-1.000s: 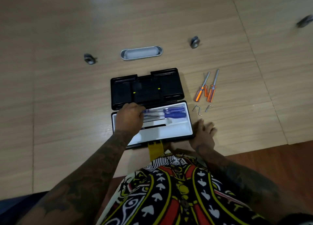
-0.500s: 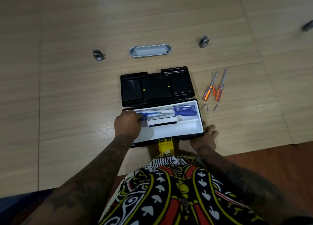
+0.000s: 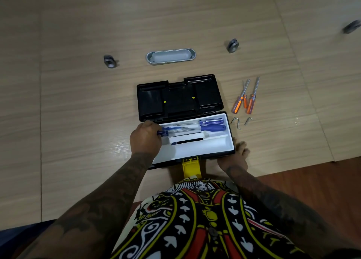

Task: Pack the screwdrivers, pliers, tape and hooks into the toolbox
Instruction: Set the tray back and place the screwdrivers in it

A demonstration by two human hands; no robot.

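1. The left hand (image 3: 145,138), at frame centre, curls its fingers round the handle of a blue screwdriver (image 3: 168,130) in the white tray (image 3: 224,144).
2. The right hand (image 3: 237,157) rests on the table (image 3: 78,112) with fingers relaxed, touching the lower right corner of the toolbox (image 3: 180,98) (black, lid open flat, yellow latch).
3. Two more blue screwdrivers (image 3: 212,124) lie in the tray's upper part.
4. Right of the box lie orange screwdrivers (image 3: 245,103), with metal hooks (image 3: 241,121) just below them.
5. A metal dish (image 3: 171,56) sits above the toolbox.
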